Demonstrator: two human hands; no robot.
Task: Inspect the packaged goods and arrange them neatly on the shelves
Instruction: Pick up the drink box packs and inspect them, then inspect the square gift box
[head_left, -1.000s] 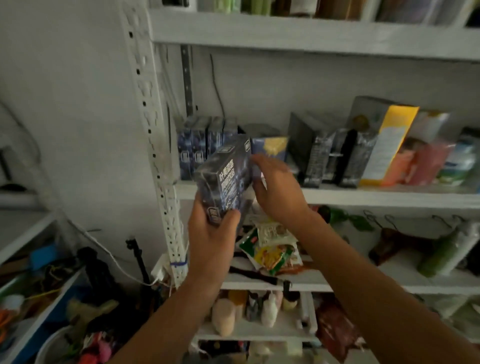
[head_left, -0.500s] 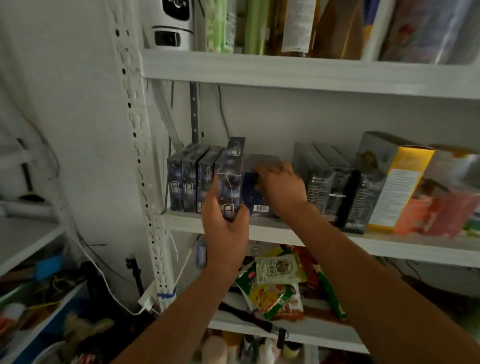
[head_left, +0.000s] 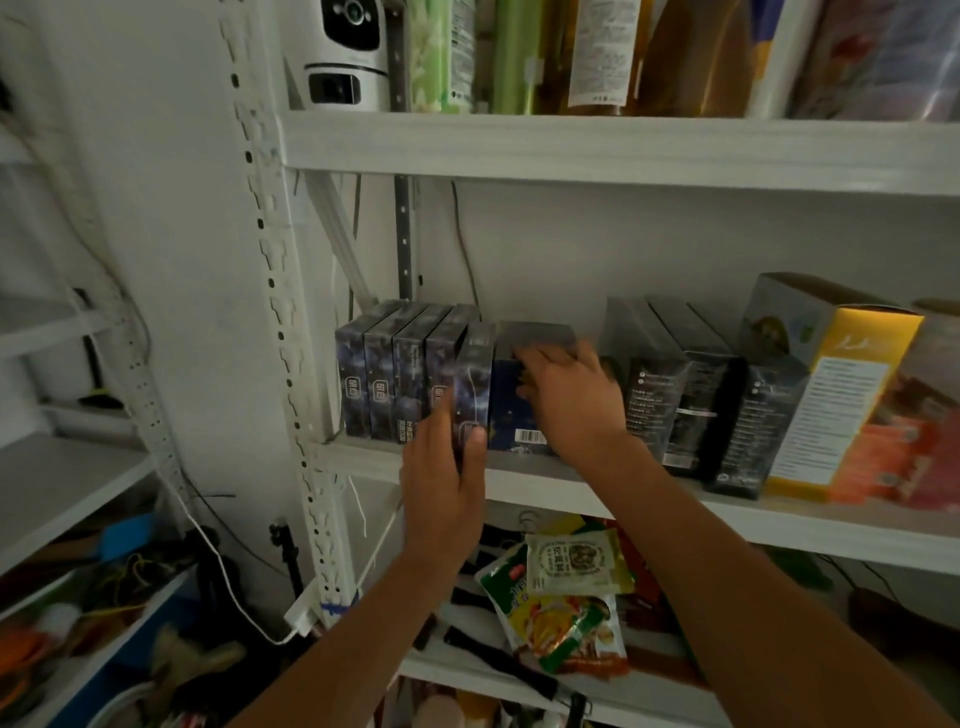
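On the middle shelf (head_left: 519, 480), the left hand (head_left: 441, 499) grips a half-inserted box (head_left: 474, 384) while the right hand (head_left: 571, 400) clutches the blue box (head_left: 506, 415) beside it; a skewed push could jam it or topple the row (head_left: 395, 374).

The left hand (head_left: 444, 488) covers the lower front of a dark blue box (head_left: 474, 374). The right hand (head_left: 569, 400) hides most of the next box (head_left: 511, 415). Top-shelf bottles (head_left: 597, 52) are cut off by the upper edge. The orange pack (head_left: 904, 441) far right is blurred.
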